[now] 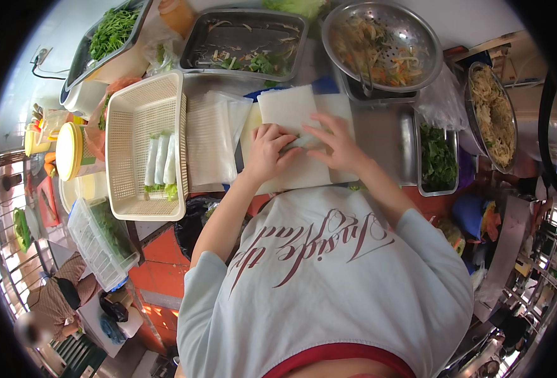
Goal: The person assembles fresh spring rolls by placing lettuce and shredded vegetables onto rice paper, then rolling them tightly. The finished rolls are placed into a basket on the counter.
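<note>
My left hand point(274, 149) is curled over a pale rice-paper roll point(302, 141), its fingers and thumb pressing on one end. My right hand point(337, 139) lies at the roll's other end, fingers spread apart; whether it grips the wrapper is hard to make out. Beneath both hands are white boards or sheets point(288, 106), overlapping one another. Left of them lies a stack of translucent rice-paper sheets point(210, 141). Farther left, a cream plastic basket point(122, 141) holds several finished rolls point(160, 158) side by side, with green leaf showing at their ends.
Behind the boards stand a metal tray point(245, 42) with vegetable scraps and a steel colander point(403, 35) of shredded filling with tongs. At right are a tray of dark herbs point(438, 158) and a bowl of pale shreds point(492, 118). Lidded tubs point(70, 151) crowd the left; a person point(53, 297) sits beyond.
</note>
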Available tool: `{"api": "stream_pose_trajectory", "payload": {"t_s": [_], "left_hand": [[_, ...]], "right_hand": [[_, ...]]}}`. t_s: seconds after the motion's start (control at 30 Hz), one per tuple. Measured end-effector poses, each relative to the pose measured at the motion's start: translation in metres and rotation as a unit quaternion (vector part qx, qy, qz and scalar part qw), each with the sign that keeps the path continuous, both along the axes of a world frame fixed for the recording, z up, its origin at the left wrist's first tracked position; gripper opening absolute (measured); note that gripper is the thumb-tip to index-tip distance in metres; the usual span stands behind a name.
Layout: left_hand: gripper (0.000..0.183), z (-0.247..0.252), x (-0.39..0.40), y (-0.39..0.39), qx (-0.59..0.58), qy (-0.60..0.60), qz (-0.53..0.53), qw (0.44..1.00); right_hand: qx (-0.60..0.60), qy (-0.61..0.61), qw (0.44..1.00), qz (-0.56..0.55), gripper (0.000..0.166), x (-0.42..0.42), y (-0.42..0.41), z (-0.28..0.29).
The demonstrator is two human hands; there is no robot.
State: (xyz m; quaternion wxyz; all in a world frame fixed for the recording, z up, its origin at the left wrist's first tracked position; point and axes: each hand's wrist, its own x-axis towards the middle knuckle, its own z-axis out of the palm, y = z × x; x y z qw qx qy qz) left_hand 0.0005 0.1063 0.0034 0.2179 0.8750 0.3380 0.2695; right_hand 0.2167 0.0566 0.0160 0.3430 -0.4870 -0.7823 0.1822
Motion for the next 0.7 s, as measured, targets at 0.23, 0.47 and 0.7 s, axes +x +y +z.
{"api": "stream_pose_trajectory", "payload": {"t_s": [0.23, 0.47, 0.7], "left_hand": [[0.037, 0.008, 0.004, 0.007, 0.131, 0.001, 0.028, 0.991], [0.032, -0.009, -0.003, 0.018, 0.033, 0.015, -0.019, 0.999], [0.036, 0.004, 0.001, 0.035, 0.112, 0.010, 0.025, 0.993]], "right_hand": [[-0.052, -0.044, 0.998, -0.004, 0.040, -0.002, 0.004, -0.027], [0.015, -0.056, 0.997, -0.050, 0.038, -0.008, 0.015, -0.006], [-0.040, -0.012, 0.999, -0.019, 0.033, -0.004, 0.024, -0.024]]}}
